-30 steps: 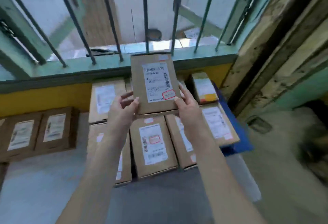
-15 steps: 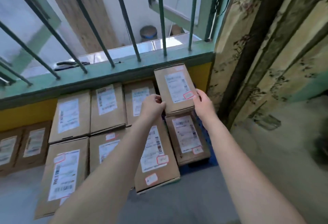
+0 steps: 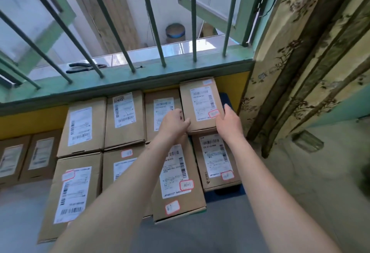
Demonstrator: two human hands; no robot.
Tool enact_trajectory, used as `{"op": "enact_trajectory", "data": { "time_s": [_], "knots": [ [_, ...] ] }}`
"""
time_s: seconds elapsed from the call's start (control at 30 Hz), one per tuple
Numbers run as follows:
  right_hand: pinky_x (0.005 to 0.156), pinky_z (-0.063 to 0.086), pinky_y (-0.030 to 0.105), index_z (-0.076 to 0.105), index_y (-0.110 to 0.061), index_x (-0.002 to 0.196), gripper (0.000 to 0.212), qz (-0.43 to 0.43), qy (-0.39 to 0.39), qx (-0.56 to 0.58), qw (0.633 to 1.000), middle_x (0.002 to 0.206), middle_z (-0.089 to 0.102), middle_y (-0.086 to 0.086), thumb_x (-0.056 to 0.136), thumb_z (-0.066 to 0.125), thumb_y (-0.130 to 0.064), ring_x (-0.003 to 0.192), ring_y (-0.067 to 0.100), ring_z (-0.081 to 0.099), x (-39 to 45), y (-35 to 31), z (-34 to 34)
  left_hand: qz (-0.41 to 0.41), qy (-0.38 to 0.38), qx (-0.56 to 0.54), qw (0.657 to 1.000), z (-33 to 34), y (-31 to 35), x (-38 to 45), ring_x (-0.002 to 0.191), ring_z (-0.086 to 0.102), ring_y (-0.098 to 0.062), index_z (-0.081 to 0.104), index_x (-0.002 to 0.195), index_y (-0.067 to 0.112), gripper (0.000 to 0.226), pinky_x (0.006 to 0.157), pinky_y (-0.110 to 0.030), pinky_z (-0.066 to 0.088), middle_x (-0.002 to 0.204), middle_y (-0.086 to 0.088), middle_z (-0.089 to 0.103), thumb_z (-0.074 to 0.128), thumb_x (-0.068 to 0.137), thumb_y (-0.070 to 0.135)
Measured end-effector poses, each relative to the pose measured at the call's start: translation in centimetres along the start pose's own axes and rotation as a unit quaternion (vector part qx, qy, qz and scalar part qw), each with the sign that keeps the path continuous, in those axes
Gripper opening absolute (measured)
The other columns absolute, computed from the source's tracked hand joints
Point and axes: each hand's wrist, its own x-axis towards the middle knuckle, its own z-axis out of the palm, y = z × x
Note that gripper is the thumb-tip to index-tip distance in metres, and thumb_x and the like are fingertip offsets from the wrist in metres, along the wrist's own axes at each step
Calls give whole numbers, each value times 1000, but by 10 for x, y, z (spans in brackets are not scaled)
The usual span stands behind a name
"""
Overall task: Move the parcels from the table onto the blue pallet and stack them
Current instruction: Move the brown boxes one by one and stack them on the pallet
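Evidently to seat it squarely, both hands, left hand (image 3: 174, 123) and right hand (image 3: 228, 121), grasp the labelled cardboard parcel (image 3: 202, 104) by its sides, upper-centre frame, over the blue pallet (image 3: 226, 100).

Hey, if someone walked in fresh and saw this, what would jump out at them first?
Probably the two bare arms reaching forward, left hand and right hand holding a labelled parcel by its sides at the far right corner, just under the green window sill. Next, the rows of similar brown parcels packed side by side below, with a bit of the blue pallet showing at the right edge.
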Motion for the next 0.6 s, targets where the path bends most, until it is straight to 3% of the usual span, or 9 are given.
{"op": "enact_trajectory", "data": {
  "time_s": [0.1, 0.23, 0.37, 0.43, 0.53, 0.6],
  "knots": [
    [120, 21, 44, 23, -13, 155, 59, -6, 95, -44, 994, 162, 21, 8, 102, 39, -32, 149, 24, 15, -9, -27, 11, 13, 69, -37, 997, -26, -16, -13, 110, 59, -22, 52, 138, 11, 50, 89, -34, 50, 119, -7, 61, 59, 92, 30],
    [121, 15, 40, 25, -11, 153, 58, -114, 103, -56, 987, 161, 22, 9, 101, 40, -32, 150, 23, 15, -38, -99, 59, 25, 168, -57, 984, -91, -73, -41, 108, 57, -14, 55, 134, 16, 45, 86, -26, 44, 120, -3, 59, 58, 93, 33],
    [120, 13, 34, 22, -10, 155, 60, -210, -20, -28, 977, 162, 22, 8, 102, 39, -31, 149, 21, 15, -90, -183, 146, -53, 249, -84, 963, -171, -164, -78, 106, 58, -17, 60, 126, 16, 35, 88, -30, 46, 118, -5, 60, 57, 93, 28],
    [115, 18, 30, 26, -9, 153, 59, -237, -98, -16, 967, 159, 30, 10, 101, 42, -29, 146, 23, 25, -126, -219, 195, -115, 281, -93, 948, -204, -220, -100, 102, 57, -16, 61, 123, 19, 32, 82, -29, 45, 117, -4, 59, 57, 93, 28],
    [105, 30, 31, 38, -10, 147, 51, -244, -185, 10, 952, 150, 43, 13, 100, 45, -28, 134, 29, 41, -182, -262, 274, -202, 310, -99, 923, -245, -315, -131, 106, 58, -24, 63, 122, 16, 31, 87, -31, 46, 119, -7, 61, 58, 92, 23],
    [111, 30, 33, 31, -13, 151, 55, -224, -231, 12, 947, 155, 37, 8, 101, 43, -33, 140, 26, 36, -211, -285, 333, -248, 308, -120, 910, -265, -382, -145, 108, 59, -29, 64, 121, 15, 31, 84, -29, 44, 115, -8, 62, 57, 92, 21]
  ]
}}
